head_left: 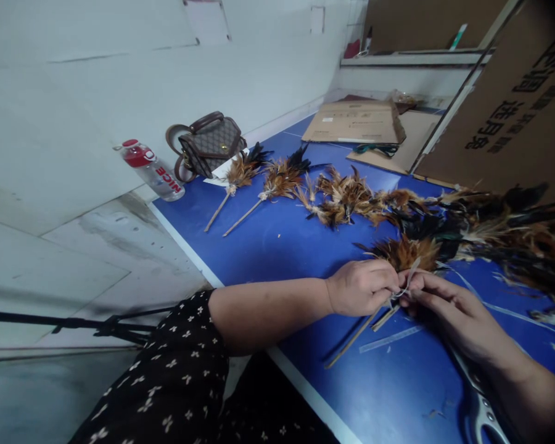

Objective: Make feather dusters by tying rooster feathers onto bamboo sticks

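Where the feather bundle meets its stick, over the blue table, the left hand and right hand pinch a clear strip, fingers closed. Scissors lie near the right wrist. Farther out, a bottle reads "NICE" in red; a cardboard panel bears dark Chinese characters, "月兔" legible.

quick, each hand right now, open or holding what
Left hand: closed at the base of the feather bundle; exact grip hidden.
Right hand: closed, pinching the strip.
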Available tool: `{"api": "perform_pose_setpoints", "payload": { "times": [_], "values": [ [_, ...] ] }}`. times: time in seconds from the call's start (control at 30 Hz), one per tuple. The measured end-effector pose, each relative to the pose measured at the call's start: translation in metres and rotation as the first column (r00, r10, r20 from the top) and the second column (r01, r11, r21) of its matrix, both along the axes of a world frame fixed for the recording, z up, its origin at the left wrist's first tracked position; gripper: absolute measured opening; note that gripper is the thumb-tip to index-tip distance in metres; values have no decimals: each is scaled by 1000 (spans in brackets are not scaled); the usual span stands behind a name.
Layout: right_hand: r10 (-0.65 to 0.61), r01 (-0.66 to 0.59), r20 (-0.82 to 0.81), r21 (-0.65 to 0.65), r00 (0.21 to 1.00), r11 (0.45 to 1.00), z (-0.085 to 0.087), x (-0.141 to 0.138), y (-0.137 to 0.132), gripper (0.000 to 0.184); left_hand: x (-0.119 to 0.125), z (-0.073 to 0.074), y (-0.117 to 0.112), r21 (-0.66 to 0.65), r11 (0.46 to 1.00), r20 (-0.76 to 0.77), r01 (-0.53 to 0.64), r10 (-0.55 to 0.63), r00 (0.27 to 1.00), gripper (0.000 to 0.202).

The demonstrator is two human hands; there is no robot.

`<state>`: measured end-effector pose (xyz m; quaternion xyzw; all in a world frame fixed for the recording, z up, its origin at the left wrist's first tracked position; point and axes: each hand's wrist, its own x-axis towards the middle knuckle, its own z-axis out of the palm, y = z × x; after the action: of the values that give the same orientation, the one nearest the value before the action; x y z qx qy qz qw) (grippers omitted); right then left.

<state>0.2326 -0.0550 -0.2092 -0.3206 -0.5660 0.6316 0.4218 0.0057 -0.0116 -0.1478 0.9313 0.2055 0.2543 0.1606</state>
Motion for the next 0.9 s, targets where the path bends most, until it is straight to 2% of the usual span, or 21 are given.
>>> {"api": "perform_pose_setpoints", "payload": {
  "times": [0.07,0.27,0.43,0.53,0.63,0.77,0.9],
  "values": [
    [10,-11,-3,-20,1000,1000,-2,3,1,32,0,0,1,-24,1000,16,4,-3,1000,15],
    [-16,8,236,34,972,999,6,14,2,43,-3,-3,6,-107,993,107,-43,54,993,12],
    [-47,49,241,-1,969,999,16,14,-1,41,-5,-2,6,-102,994,119,-40,52,991,14],
    [-41,41,287,6,957,999,20,8,-2,49,-4,0,5,-107,994,124,-36,49,991,14],
    [-62,29,337,105,940,994,20,3,-2,47,-3,0,5,-131,990,124,-48,65,990,14],
    [-84,-24,377,273,923,962,14,6,0,46,-6,0,8,-190,981,132,-41,67,989,14],
    [-30,-111,452,283,892,953,11,18,3,51,-15,3,16,-342,939,151,-43,100,983,14]
  ]
}}
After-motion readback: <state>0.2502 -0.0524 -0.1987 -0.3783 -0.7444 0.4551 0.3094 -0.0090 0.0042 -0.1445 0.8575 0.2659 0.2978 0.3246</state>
